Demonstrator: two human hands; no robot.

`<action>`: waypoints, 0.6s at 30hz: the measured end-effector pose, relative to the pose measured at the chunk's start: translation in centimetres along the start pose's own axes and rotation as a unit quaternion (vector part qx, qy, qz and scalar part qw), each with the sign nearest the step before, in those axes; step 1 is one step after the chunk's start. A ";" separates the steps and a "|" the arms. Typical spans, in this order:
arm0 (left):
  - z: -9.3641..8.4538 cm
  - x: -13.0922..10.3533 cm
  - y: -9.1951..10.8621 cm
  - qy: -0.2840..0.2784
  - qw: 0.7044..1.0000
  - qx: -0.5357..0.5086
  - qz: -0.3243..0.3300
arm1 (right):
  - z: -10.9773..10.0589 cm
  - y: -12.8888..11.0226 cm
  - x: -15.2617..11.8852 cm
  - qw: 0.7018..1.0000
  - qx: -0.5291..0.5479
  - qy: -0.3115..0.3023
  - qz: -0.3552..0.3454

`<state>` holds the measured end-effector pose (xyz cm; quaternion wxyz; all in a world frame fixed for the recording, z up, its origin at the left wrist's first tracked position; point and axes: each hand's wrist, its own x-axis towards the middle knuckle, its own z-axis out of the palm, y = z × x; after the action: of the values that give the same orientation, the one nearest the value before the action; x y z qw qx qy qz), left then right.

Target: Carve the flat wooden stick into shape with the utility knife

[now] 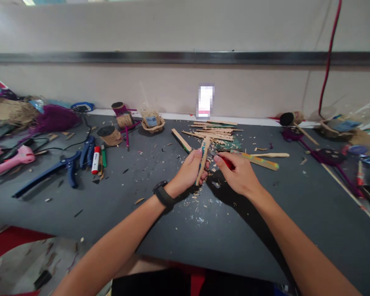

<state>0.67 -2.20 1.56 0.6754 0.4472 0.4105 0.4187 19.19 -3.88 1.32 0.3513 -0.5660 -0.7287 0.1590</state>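
Note:
My left hand (189,168), with a dark watch at its wrist, is closed around a pale wooden stick (202,164) that carries blue markings along one side. The stick stands at a slant, its upper end leaning away from me. Just to the right, my right hand (239,172) grips a red-handled carving knife (227,161). Its short metal end points toward the stick; whether it touches the wood I cannot tell. Wood shavings (195,197) lie scattered on the dark table below. Behind my hands is a pile of carved wooden sticks (214,132).
On the left lie blue cutters (57,170), a red-and-white marker (95,159) and a pink glue gun (14,160). Twine spools (123,119) and a plastic cup (151,119) stand at the back. A multicoloured stick (260,161) lies right of my hands. A phone screen (206,100) leans on the wall.

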 end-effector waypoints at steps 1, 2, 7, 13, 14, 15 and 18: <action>-0.1 0.0 0.0 -0.006 1.000 -0.012 -0.004 | 0.0 0.0 0.0 1.000 -0.008 -0.005 -0.002; -0.2 0.0 0.1 -0.012 1.000 -0.023 -0.009 | -0.1 -0.1 0.0 1.000 -0.017 -0.009 -0.003; -0.6 -0.4 0.4 -0.078 0.996 -0.033 -0.013 | -0.2 0.0 0.0 0.997 -0.072 -0.027 -0.012; -0.4 -0.5 -0.1 -0.059 0.993 0.098 0.008 | 0.0 0.6 0.0 0.995 -0.094 -0.018 -0.020; -0.4 -0.5 -0.2 -0.058 0.993 0.100 0.001 | 0.1 0.7 -0.1 0.995 -0.098 -0.012 -0.013; -0.4 -0.5 -0.2 -0.057 0.993 0.098 -0.007 | 0.2 0.7 -0.1 0.995 -0.101 -0.009 -0.004; -0.3 -0.7 -0.2 -0.046 0.993 0.100 -0.038 | 0.5 0.7 -0.2 0.994 -0.111 -0.011 0.013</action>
<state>0.25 -2.78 1.46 0.6608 0.5157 0.4354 0.3282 19.36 -3.74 0.42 0.2763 -0.6089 -0.7384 0.0874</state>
